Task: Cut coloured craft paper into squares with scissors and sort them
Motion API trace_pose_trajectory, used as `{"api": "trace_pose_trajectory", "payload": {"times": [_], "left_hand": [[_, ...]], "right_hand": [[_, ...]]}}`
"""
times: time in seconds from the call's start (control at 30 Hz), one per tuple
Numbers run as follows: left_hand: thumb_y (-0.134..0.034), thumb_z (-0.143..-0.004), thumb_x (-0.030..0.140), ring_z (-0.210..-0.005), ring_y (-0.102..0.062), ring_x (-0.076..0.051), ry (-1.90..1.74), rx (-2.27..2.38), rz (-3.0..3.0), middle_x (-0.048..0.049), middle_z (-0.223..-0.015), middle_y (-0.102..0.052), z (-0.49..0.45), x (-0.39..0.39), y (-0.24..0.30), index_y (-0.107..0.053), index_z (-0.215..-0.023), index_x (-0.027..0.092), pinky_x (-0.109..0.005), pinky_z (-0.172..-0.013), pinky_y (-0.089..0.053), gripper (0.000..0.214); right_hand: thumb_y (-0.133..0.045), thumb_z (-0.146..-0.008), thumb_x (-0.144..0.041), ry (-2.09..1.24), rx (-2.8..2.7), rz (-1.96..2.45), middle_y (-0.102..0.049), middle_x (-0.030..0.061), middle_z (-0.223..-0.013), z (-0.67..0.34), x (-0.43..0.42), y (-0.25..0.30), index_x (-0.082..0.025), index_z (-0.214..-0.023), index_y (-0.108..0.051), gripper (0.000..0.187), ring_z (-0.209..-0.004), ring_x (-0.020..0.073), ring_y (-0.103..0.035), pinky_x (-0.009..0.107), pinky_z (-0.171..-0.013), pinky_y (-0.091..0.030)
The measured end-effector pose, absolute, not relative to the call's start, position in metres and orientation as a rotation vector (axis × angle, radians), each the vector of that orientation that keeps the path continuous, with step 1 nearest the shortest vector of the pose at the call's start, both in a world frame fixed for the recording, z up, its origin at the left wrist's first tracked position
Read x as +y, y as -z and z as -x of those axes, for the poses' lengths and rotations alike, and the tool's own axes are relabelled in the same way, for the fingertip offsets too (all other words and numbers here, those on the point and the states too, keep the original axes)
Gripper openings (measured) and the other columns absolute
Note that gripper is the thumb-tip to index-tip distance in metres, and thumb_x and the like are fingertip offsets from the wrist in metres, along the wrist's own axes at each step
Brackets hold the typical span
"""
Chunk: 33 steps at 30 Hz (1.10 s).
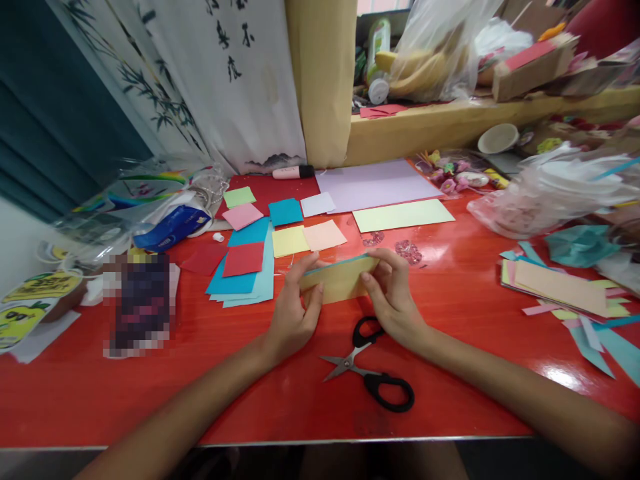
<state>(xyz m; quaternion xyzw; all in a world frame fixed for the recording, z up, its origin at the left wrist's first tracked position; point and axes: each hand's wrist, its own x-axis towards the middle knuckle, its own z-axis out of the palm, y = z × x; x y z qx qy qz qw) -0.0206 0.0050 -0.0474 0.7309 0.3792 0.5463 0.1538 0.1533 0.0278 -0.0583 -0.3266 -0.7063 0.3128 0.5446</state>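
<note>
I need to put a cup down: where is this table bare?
Bare: table left of the scissors, and between the right hand and the strip pile. Crowded: paper squares behind the left hand. Both pinch the folded paper.

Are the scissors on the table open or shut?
Open: the scissors lie flat with their black handle loops spread wide and the blade tips apart.

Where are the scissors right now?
Head view, centre: the scissors lie blades apart on the red table, just near-side of the right hand, which with the left hand pinches a yellow paper strip.
</note>
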Motion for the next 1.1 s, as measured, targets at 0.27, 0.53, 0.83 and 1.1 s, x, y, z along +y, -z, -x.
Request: {"api": "trace_pose_trajectory", "payload": {"times": [0.27, 0.53, 0.83, 1.1], "left_hand": [[-0.053, -0.085, 0.015, -0.102, -0.056, -0.018, -1.562, 1.177, -1.847, -0.0087, -0.121, -0.048, 0.022, 0.009, 0.051, -0.027, -0.134, 0.030, -0.030, -0.077, -0.053, 0.058], [-0.057, -0.083, 0.021, -0.079, -0.057, -0.013, -1.462, 1.159, -1.602, -0.0050, -0.108, -0.055, 0.022, 0.009, 0.041, -0.034, -0.130, 0.030, -0.026, -0.067, -0.049, 0.053], [-0.066, -0.075, 0.026, -0.090, -0.059, -0.017, -1.314, 1.061, -1.343, -0.0016, -0.095, -0.064, 0.025, 0.020, 0.043, -0.059, -0.099, 0.020, -0.028, -0.077, -0.048, 0.025], [-0.069, -0.069, 0.022, -0.086, -0.064, -0.021, -1.371, 1.018, -1.074, -0.0045, -0.099, -0.069, 0.025, 0.025, 0.043, -0.059, -0.100, 0.018, -0.032, -0.075, -0.051, 0.032]], "right_hand": [[-0.037, -0.094, -0.025, -0.902, -1.632, 0.844, -0.055, 0.0049, -0.105, -0.153, 0.027, 0.050, -0.033, -0.137, -0.021, 0.046, -0.094, 0.0189, -0.058, 0.038, -0.079, -0.051], [-0.036, -0.096, -0.026, -0.906, -1.598, 0.892, -0.055, 0.0038, -0.106, -0.157, 0.029, 0.058, -0.028, -0.108, -0.043, 0.014, -0.100, 0.0172, -0.053, 0.037, -0.086, -0.045], [-0.033, -0.095, -0.024, -0.948, -1.705, 0.867, -0.051, 0.0064, -0.108, -0.152, 0.031, 0.060, -0.025, -0.106, -0.032, 0.010, -0.108, 0.0181, -0.051, 0.039, -0.087, -0.048], [-0.049, -0.089, -0.022, -0.526, -1.714, 0.760, -0.037, 0.0057, -0.132, -0.171, 0.016, 0.015, -0.033, -0.128, -0.036, 0.042, -0.126, 0.0228, -0.036, 0.048, -0.104, -0.037]]}}
